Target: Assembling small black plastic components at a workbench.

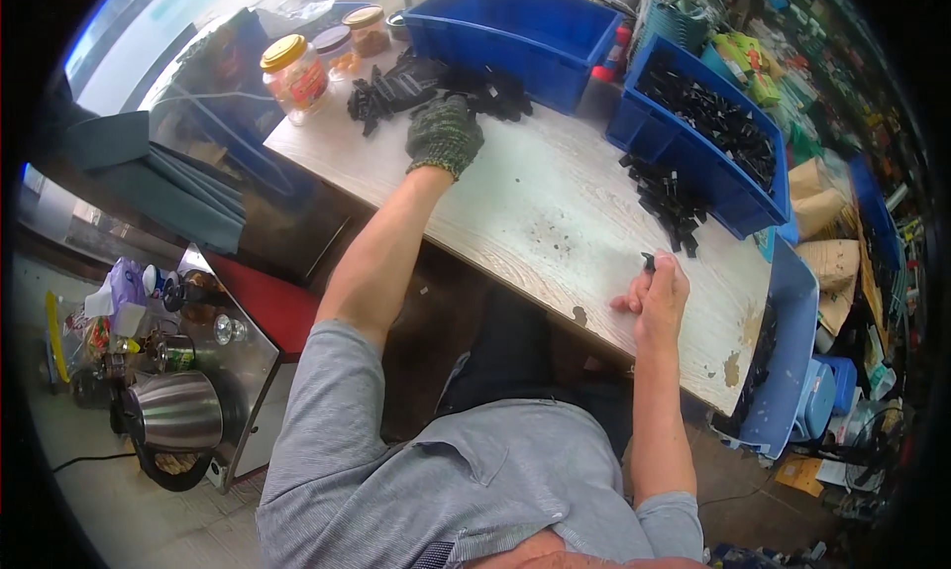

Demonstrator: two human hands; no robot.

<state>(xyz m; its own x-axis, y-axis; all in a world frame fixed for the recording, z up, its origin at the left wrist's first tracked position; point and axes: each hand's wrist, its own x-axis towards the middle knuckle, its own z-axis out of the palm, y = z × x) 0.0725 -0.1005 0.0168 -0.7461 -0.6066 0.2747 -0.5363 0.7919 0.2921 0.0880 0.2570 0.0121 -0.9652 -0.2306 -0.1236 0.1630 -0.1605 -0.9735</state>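
My left hand point(444, 136), in a dark green knitted glove, reaches to the far side of the table. It touches the near edge of a heap of small black parts point(388, 92); its fingertips are hidden against the heap, so their grip does not show. My bare right hand point(659, 302) is over the right part of the table. Between its thumb and forefinger it pinches a small black plastic part point(649, 262), its other fingers curled. Just beyond that hand lies a second loose pile of similar black parts point(671, 205).
Behind the left heap stands a large blue bin point(515, 49); another blue bin point(634, 123), at right, is filled with black parts. Lidded jars point(295, 77) stand at the table's far left corner. A steel kettle point(178, 411) sits on a side cabinet. Beyond the table's right edge is a pale blue tub point(788, 341).
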